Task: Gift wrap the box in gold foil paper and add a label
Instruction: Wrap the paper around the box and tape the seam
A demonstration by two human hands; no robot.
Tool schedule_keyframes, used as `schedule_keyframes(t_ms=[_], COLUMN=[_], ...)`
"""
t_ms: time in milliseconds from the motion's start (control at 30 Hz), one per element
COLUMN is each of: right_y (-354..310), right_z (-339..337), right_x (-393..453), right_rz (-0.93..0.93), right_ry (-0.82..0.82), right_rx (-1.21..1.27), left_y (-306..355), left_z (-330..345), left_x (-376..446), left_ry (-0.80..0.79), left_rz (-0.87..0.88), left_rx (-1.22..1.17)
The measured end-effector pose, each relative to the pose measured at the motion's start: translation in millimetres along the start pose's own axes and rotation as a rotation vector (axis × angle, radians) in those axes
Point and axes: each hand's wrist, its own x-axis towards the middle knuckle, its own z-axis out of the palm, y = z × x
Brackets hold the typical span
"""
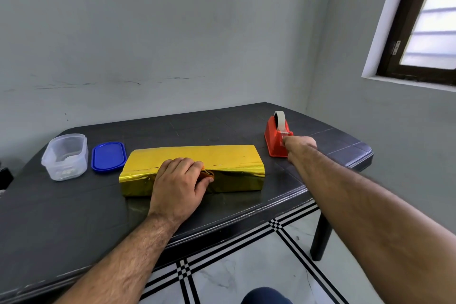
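Observation:
A long flat box wrapped in gold foil paper [222,158] lies across the middle of the dark table [74,205]. My left hand [180,185] presses down on its near edge, fingers holding the overlapping foil flap in place. At the right, a red tape dispenser [275,138] with a white tape roll stands on the table. My right hand [299,147] reaches to the dispenser's front, fingertips pinched at the tape end by the cutter. No label is visible.
A clear plastic container [65,157] stands at the left with its blue lid [108,159] lying beside it. The table's near edge runs diagonally; tiled floor shows below. A wall and a window lie behind.

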Motion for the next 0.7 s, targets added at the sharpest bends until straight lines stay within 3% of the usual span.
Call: schedule_keyframes(t_ms=[200,367,500,600,700], right_y=[-11,-23,3,4,-7], right_z=[4,-5,-17,-19,-16], right_x=[4,3,-1,0,-21], right_rz=[-0.043,-0.069,0.038,0.043,0.082], right_ry=[0.016,-0.086,-0.216,-0.188,-0.394], right_rx=[-0.166,-0.295,-0.466,-0.189,-0.037], left_y=[1,0,3,4,3], left_z=[-1,-1,-2,-3,-2], left_x=[1,2,-1,3,3], left_ry=[0.005,-0.006,-0.010,0.005,-0.013], left_rz=[-0.002,-0.001,0.003,-0.005,-0.008], left_rx=[0.006,0.006,-0.001,-0.008,-0.006])
